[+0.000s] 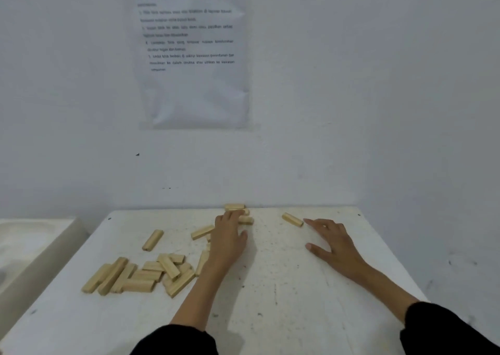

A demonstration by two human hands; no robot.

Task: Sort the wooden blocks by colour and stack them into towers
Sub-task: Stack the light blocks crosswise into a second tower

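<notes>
**Wooden blocks [140, 284] loose on table, both hands unclenched**

Head view: most lie piled at the left of the white table [270, 287]; small stack [234, 206] at far edge. The left hand [230, 235] rests straight fingers on that stack, grasping nothing. The right hand [332, 242] lies spread flat, index tip just beside lone block [292, 219].

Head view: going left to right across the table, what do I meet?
Pile of wooden blocks → left hand → single block → right hand.
</notes>
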